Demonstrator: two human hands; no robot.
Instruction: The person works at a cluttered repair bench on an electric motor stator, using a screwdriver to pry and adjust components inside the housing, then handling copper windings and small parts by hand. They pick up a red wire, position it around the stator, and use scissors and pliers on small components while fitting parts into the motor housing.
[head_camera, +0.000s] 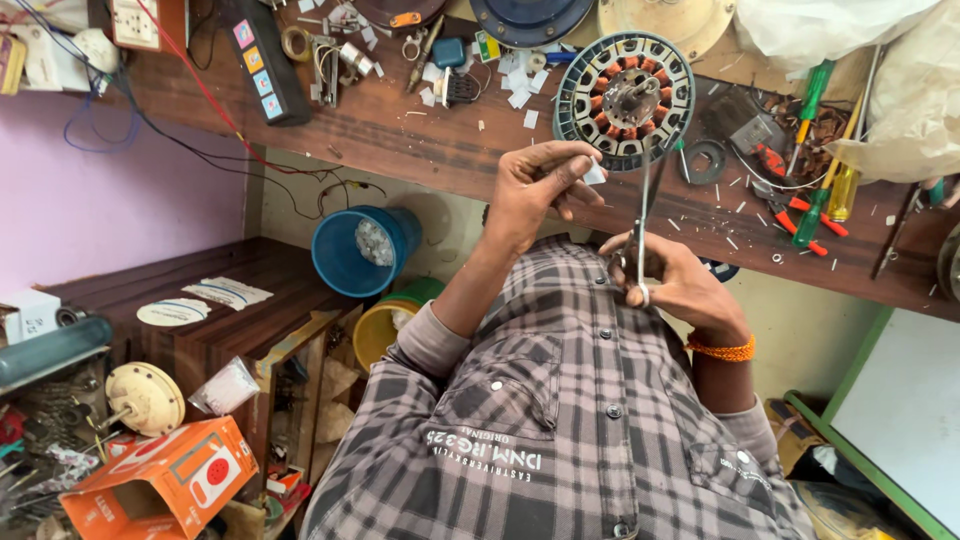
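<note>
An orange carton lies lower left; white oval labels rest on the brown cabinet.

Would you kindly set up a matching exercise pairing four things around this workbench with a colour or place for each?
Things:
1. scissors
2. small white piece
3. bucket
4. motor stator

Descriptions:
A. blue, below the bench
B. in the right hand
C. on the bench, copper windings showing
D. pinched in the left hand

Pairs: 1-B, 2-D, 3-A, 4-C
</note>
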